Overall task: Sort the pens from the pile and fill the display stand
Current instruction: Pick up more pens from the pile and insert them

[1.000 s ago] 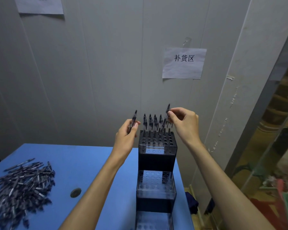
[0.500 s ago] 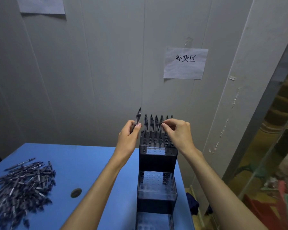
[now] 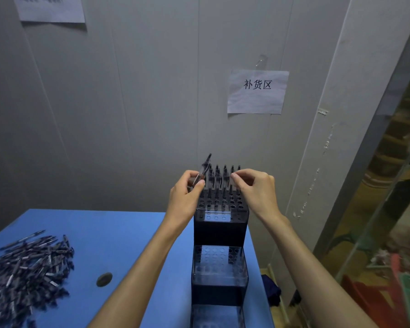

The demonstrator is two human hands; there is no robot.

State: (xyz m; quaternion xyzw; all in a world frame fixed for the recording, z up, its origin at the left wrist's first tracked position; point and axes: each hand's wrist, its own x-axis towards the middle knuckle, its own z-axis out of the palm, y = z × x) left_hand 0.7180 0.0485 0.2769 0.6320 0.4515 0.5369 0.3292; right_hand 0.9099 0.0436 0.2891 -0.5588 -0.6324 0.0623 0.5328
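A tiered dark display stand rises at the right edge of the blue table. Several dark pens stand in the back rows of its top tier; the lower tiers show only holes. My left hand holds one dark pen tilted beside the stand's top left corner. My right hand hovers over the top tier's right side, thumb and forefinger pinching the top of a pen that sits in a hole. The pile of pens lies at the table's left.
A small dark round spot marks the table between pile and stand. A grey wall with a paper sign stands right behind the stand. The table ends just right of the stand, with clutter on the floor beyond.
My right hand came down from above the stand and lowered its pen into the top tier. My left hand shifted slightly right, closer to the stand, with its pen.
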